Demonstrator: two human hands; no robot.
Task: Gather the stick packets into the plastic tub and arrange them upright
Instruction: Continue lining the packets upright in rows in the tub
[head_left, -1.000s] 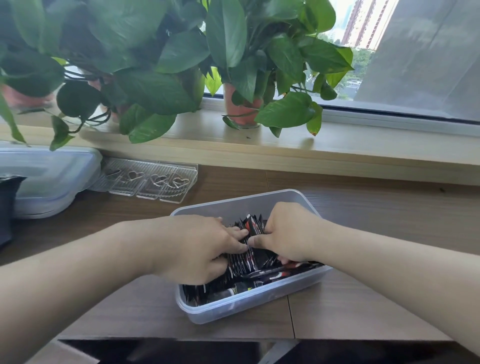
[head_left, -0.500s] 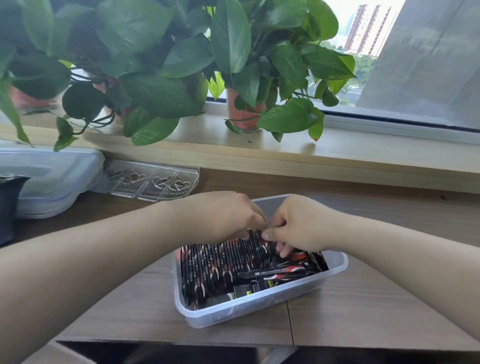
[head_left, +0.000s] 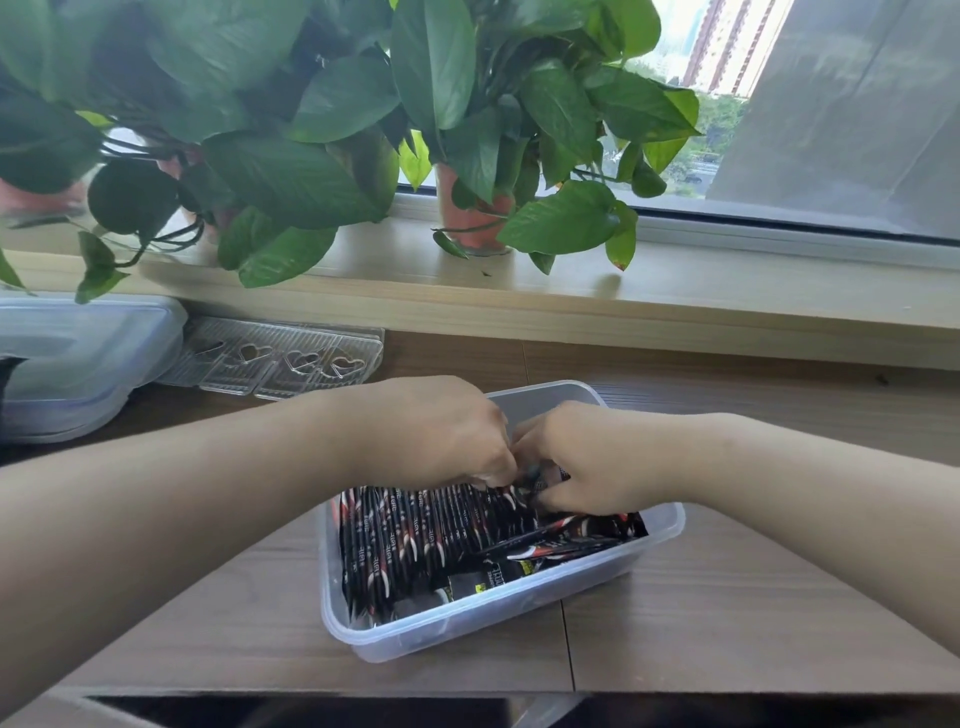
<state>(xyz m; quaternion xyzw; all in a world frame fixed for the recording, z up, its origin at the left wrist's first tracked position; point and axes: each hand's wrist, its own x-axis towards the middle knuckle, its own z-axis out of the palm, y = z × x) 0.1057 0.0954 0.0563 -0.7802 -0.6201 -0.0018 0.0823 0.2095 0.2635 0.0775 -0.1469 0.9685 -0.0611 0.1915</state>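
Wooden desk (head_left: 727, 623), left hand (head_left: 441, 431), right hand (head_left: 587, 457) now closer, fingers (head_left: 478, 462) seemingly pinching packets (head_left: 415, 540)

- the clear rectangular plastic tub (head_left: 467, 631) sits open-topped on the wooden desk (head_left: 701, 623), turned at a bit of an angle
- black stick packets with red and white print (head_left: 415, 540) stand on edge in a tight row, filling its left part
- a few loose packets (head_left: 571, 540) lie flat and crooked along the right side

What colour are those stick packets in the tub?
The stick packets are black with red and white markings, seen in the head view.
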